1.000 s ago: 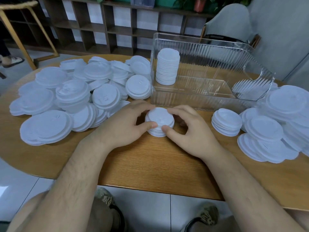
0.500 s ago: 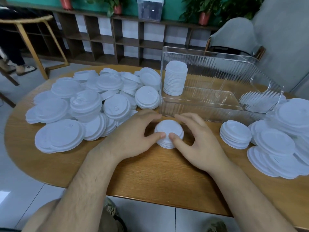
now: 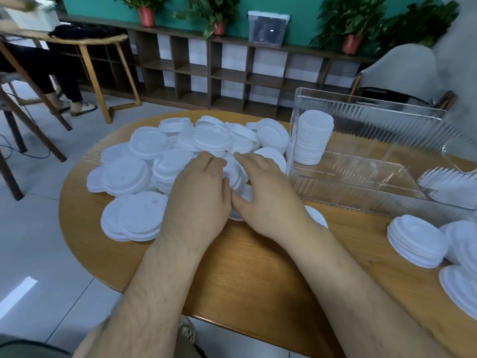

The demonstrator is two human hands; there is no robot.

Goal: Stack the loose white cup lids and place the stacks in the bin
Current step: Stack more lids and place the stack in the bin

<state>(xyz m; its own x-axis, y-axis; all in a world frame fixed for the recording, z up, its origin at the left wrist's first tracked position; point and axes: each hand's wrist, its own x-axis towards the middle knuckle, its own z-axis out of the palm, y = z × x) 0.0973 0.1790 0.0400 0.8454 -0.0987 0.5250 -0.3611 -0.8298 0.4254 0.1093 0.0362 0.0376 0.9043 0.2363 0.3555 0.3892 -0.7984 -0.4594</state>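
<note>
Only 1 tall stack stands in the clear bin, at its left end, so I judge most of the job is left. A heap of loose lids covers the far left of the counter. A short stack and more lids lie at the right. The left hand and right hand lie palm-down, side by side, on lids at the heap's right edge. Whether either pinches a lid is hidden. The bin's left wall rises between the heap and the tall stack. A grey chair stands beyond.
</note>
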